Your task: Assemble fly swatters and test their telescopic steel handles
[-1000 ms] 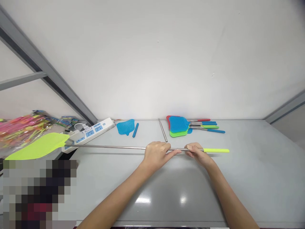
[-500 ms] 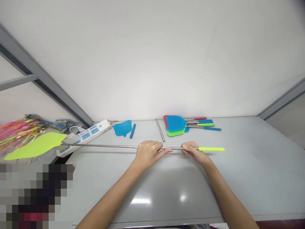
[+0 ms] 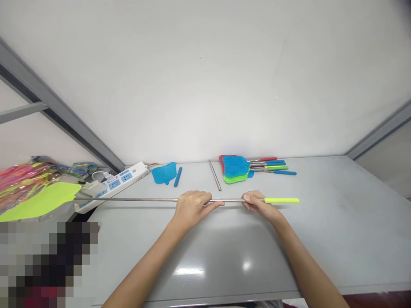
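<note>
Holding a long yellow-green fly swatter (image 3: 150, 199) crosswise over the table (image 3: 337, 222), this person has both hands on its metal shaft! The left hand (image 3: 192, 205) is wrapped over the middle, thumb stretched out to the right; the right hand (image 3: 257, 202) pinches the steel just left of the bright grip (image 3: 281, 200). Fingers closed on the shaft at both spots, with a short stretch of bare metal between them.

And look how far it reaches: the flat head (image 3: 41, 200) hangs out past the table's left edge, beyond the white power strip (image 3: 135, 171). I'd call this step handling the drawn-out shaft. Whatever the next move, it calls, I'd say, for both hands in line, so the thin rod doesn't bend.

Over on the far side, a loose blue head (image 3: 164, 173) lies beside a blue sleeve (image 3: 178, 177), then a bare metal tube (image 3: 215, 175), then a stack of swatters (image 3: 236, 166), handles to the right.
</note>
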A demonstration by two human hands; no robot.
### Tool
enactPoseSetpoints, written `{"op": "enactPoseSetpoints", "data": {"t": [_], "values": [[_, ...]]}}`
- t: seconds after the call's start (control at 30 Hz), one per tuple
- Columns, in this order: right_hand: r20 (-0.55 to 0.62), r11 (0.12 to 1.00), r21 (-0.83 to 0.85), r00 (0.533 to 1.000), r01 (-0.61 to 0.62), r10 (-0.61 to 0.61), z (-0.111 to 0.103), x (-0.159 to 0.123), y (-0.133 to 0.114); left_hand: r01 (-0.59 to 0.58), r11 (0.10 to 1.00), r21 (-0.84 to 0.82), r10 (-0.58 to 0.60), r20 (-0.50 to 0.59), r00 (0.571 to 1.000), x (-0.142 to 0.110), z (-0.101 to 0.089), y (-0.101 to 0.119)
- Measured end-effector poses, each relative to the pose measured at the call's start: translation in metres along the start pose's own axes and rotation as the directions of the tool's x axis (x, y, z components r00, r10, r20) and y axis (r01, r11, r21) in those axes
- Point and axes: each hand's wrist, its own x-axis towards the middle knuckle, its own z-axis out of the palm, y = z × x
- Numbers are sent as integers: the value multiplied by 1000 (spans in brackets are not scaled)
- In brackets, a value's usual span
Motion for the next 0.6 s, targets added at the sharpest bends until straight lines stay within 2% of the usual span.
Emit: {"op": "enactPoseSetpoints", "data": {"t": [0.3, 0.6], "values": [[32, 996, 24, 996, -81, 81, 3, -1, -2, -17, 999, 30, 17, 14, 1000, -3, -4, -5], [30, 996, 40, 996, -85, 84, 1, -2, -2, -28, 998, 59, 26, 36, 999, -7, -8, -14]]}}
